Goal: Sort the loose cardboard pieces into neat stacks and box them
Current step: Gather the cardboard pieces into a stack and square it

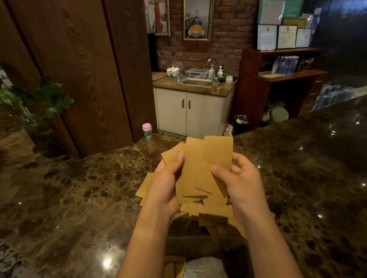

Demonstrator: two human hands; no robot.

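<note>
A: How far is the sorting, do you think?

B: Early, I would say. The held cardboard pieces (198, 170) are a fanned bundle, not yet squared, lifted above the marble counter (85, 197) near its far edge. The left hand (165, 182) grips the bundle with thumb on the front, fingers curled behind. The right hand (240, 178) pinches the other side, thumb on top.

A: And the rest?

B: A loose pile (212, 214) lies on the counter under the hands, pieces overlapping at many angles. I see no neat stack standing anywhere.

A: The box?

B: At the near edge there is a box (174, 271) with some pieces upright inside, but it is dark and I cannot tell how many.

A: Other things?

B: A small jar (147, 131) with a pink lid stands at the far edge, well apart.
</note>
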